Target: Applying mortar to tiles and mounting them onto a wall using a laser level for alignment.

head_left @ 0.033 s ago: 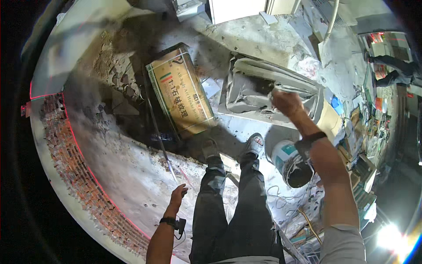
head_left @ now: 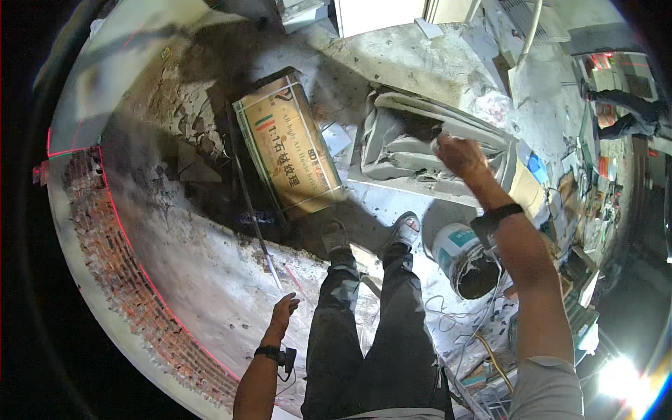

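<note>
A tub of wet grey mortar (head_left: 413, 162) stands ahead of my feet, its surface pushed into thick ridges with a dark hollow at the far side. Over its right half, my right hand (head_left: 462, 157) is closed round something whose kind the hand and mortar mostly hide. My left hand (head_left: 284, 308) hangs low at my left, fingers loosely apart, with nothing seen in it. Below the tub and beside my right forearm, a white and teal bucket (head_left: 448, 245) leans, its dark mouth towards me.
A long brown carton (head_left: 287, 147) lies left of the tub. Beside it stands a thin straight bar (head_left: 252, 210). A brick wall edge (head_left: 133, 273) with a red laser line curves along the left. Debris (head_left: 570, 203), cables and a bright lamp (head_left: 623, 378) are at the right; another person's legs (head_left: 623, 112) show beyond.
My right hand has shifted slightly to the right over the tub, and the mortar's ridges have a changed shape. My left hand stays where it was.
</note>
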Demonstrator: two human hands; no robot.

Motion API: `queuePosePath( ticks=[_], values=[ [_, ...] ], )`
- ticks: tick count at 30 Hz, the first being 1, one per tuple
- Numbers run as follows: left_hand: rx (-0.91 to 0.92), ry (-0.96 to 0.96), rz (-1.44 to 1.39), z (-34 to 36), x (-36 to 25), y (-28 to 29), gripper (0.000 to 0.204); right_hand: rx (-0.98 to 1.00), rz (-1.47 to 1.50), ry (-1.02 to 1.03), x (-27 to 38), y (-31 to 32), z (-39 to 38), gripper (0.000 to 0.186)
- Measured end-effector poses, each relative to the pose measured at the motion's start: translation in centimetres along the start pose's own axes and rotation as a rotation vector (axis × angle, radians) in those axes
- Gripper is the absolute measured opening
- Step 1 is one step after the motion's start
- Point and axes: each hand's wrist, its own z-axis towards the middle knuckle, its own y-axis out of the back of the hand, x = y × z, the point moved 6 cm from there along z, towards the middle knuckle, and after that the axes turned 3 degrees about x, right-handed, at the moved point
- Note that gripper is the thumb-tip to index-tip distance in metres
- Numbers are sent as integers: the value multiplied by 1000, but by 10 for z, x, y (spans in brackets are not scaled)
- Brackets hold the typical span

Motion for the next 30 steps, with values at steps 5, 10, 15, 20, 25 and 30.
queuePosePath(
  ticks=[5,10,15,20,25,30],
  values=[
    [46,9,-20,6,-2,-10,60,-86,176,-45,-18,42,31,42],
    [71,-33,-64,8,-23,-27,60,245,695,-29,32,40,68,40],
    [73,-90,-101,14,-36,-31,56,456,1256,-294,98,1,71,28],
    [25,-16,-98,16,-21,-17,55,537,1428,-189,142,0,53,30],
    [24,-65,-85,10,-9,0,53,329,1398,-291,76,28,51,36],
    [-10,-14,-108,9,-1,9,52,173,715,-254,25,44,65,39]
  ],
)
